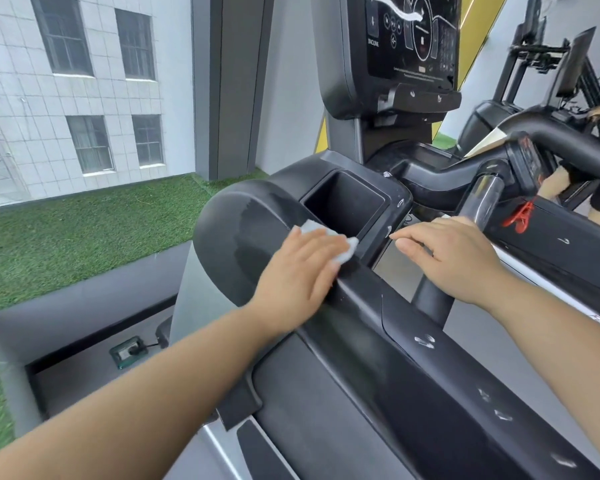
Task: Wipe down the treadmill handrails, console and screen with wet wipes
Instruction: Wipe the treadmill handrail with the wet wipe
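**Wipe** [347, 251]: small, white, damp. It lies at centre frame, flat on the handrail [395, 341], just below the pocket [343, 202]. Judged light and limp, apt to bunch, so best driven under a flat palm rather than pinched.
**Left hand** [298, 271]: fingers straight, pressing the wipe onto the rail.
**Right hand** [454, 258]: relaxed, holding nothing, right of the pocket. Contact with the rail cannot be told.
**Screen** [413, 36]: upper centre, glossy; light pressure advised.
**Legible writing:** "INCLINE" [373, 43]. The rest is too small to read.
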A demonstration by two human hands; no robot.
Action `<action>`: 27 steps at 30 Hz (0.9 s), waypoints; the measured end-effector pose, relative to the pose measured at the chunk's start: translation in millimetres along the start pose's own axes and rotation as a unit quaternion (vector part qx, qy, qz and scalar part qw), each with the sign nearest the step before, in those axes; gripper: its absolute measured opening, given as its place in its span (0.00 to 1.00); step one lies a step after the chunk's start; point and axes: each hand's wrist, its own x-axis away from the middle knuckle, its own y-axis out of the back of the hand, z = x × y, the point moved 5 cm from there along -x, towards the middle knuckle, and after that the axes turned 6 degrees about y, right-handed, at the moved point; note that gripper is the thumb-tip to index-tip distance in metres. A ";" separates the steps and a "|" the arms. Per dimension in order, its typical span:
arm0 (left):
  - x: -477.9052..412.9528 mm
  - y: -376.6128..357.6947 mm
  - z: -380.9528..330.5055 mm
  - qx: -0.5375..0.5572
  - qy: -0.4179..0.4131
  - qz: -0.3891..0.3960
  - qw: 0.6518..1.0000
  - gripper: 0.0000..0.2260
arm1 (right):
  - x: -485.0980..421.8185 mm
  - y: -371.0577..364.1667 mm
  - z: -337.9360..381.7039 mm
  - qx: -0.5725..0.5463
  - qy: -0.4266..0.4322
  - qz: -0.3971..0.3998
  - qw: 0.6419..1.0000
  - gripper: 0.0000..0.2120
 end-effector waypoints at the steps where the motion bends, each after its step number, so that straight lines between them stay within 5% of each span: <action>1: -6.8 2.0 11.8 0.008 0.034 -0.004 0.999 0.19 | 0.3 0.2 0.5 0.000 0.002 -0.003 1.000 0.30; 4: -10.3 -0.6 20.1 0.041 0.134 -0.041 0.989 0.21 | 0.7 1.6 1.1 -0.004 -0.001 -0.017 1.000 0.30; 11: 24.5 -16.0 -48.7 0.108 0.029 -0.041 0.993 0.17 | 1.9 0.9 1.7 -0.015 0.004 -0.026 1.000 0.31; 18: 10.8 -7.4 -18.4 0.110 0.166 -0.100 0.975 0.19 | 2.8 -0.1 -2.6 -0.043 0.013 -0.015 0.999 0.32; 27: 31.9 -21.3 -60.0 0.163 0.132 -0.116 0.971 0.18 | 5.8 2.4 0.4 -0.066 0.029 -0.010 0.997 0.33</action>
